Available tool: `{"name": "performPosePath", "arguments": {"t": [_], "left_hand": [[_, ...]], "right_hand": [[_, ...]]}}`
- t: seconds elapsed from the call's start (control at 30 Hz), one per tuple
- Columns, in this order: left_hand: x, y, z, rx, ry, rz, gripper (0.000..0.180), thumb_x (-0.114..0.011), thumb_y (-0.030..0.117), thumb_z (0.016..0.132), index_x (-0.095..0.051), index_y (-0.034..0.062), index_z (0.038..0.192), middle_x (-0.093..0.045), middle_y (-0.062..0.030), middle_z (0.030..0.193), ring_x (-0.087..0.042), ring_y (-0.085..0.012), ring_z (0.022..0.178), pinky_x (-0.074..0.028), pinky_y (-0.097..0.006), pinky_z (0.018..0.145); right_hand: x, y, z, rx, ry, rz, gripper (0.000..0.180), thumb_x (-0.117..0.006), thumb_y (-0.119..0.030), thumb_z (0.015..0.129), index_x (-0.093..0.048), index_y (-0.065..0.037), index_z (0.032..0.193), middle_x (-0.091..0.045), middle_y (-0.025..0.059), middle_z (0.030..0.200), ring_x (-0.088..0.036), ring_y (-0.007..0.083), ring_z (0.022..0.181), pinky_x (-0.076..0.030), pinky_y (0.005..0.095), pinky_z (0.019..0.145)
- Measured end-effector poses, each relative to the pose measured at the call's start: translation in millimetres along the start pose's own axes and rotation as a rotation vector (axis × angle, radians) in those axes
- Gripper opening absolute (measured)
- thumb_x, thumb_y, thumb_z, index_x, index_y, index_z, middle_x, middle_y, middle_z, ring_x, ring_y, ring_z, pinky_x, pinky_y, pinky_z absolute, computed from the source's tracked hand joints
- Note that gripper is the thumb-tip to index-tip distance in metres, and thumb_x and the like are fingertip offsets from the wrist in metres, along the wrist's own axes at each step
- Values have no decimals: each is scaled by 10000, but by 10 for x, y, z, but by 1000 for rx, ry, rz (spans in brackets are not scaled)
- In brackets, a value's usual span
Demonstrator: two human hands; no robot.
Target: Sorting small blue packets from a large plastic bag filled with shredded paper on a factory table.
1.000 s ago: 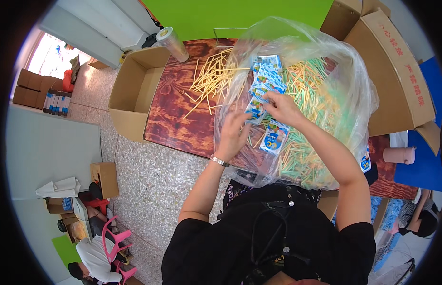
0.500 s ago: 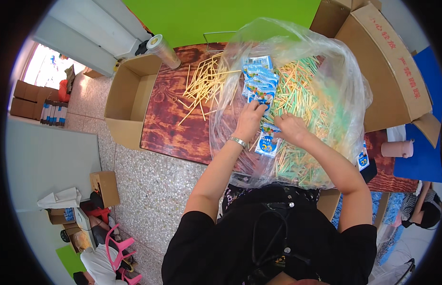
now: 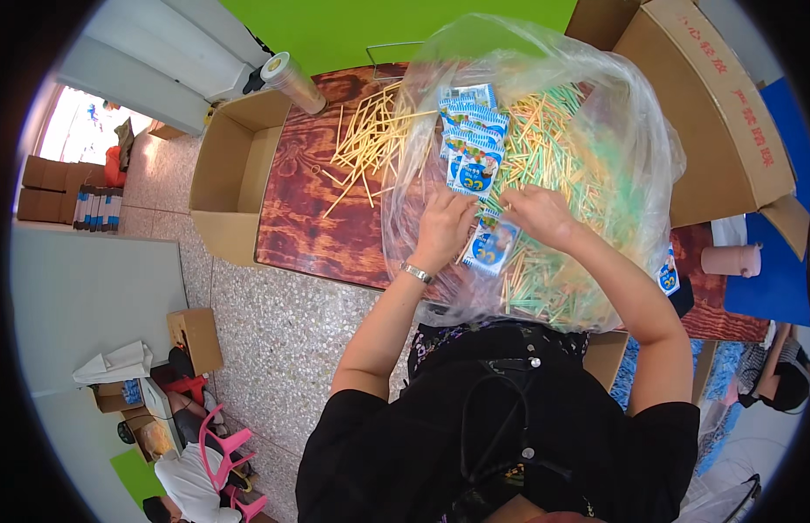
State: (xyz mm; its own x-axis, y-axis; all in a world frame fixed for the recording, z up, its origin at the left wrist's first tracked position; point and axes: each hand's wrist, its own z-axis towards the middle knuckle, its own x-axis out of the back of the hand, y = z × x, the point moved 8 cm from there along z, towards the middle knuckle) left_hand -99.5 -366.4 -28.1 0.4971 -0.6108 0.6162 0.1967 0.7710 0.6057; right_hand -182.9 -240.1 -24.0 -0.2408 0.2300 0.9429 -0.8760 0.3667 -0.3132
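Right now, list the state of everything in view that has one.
Plastic bag: open, full of coloured sticks.
Packets: stacked in a row on the sticks.
Packet: between both hands.
Left hand: on the packet.
Right hand: on the packet.
Loose sticks: scattered on the table.
Left box: open.
Right box: flap open.

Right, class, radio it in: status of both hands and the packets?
Left hand and right hand both on a blue-and-white packet. More packets stacked behind on coloured sticks. Clear plastic bag bunched round the work.
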Motion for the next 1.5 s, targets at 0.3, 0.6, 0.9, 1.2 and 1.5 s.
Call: {"name": "performPosePath", "arguments": {"t": [0.3, 0.6, 0.9, 1.2, 1.5], "left_hand": [[-201, 1, -271, 36, -188, -59, 283, -729, 111, 734, -609, 37, 980, -589, -111, 883, -547, -316, 863, -456, -394, 777], [-190, 29, -268, 67, -161, 72, 392, -748, 209, 725, -608, 46, 1053, -581, -109, 970, -534, -307, 956, -470, -386, 814], [-98, 264, -10, 22, -61, -49, 275, -704, 193, 789, -659, 37, 1010, -606, -113, 918, -565, -294, 885, -476, -375, 751], [-321, -7, 78, 346, -207, -492, 185, -701, 184, 829, -680, 3, 801, -604, -53, 627, -513, -89, 531, -394, -277, 500], [-307, -49, 224, 446, -165, -433, 226, -752, 162, 781, -596, 0, 761, -587, -34, 613, -512, -81, 532, -417, -258, 509]], "right_hand": [[-369, 32, 84, -273, -354, -147, 335, -708, -376, 764, -639, -52, 817, -675, 141, 841, -664, 284, 865, -520, 417, 645], [-161, -54, -92, -91, -151, -215, 212, -644, -195, 789, -653, -159, 998, -617, 48, 901, -558, 249, 966, -454, 425, 790], [496, -203, -42, 57, 188, -26, 142, -669, -179, 796, -683, -131, 928, -617, 21, 826, -580, 202, 851, -444, 363, 760], [533, -25, 56, -68, 117, 407, 176, -648, -158, 831, -599, -23, 932, -617, 151, 822, -607, 335, 779, -470, 412, 670], [614, 54, 211, 62, 68, 492, 183, -660, -107, 810, -610, -36, 971, -622, 140, 851, -612, 328, 813, -481, 411, 696]]}}
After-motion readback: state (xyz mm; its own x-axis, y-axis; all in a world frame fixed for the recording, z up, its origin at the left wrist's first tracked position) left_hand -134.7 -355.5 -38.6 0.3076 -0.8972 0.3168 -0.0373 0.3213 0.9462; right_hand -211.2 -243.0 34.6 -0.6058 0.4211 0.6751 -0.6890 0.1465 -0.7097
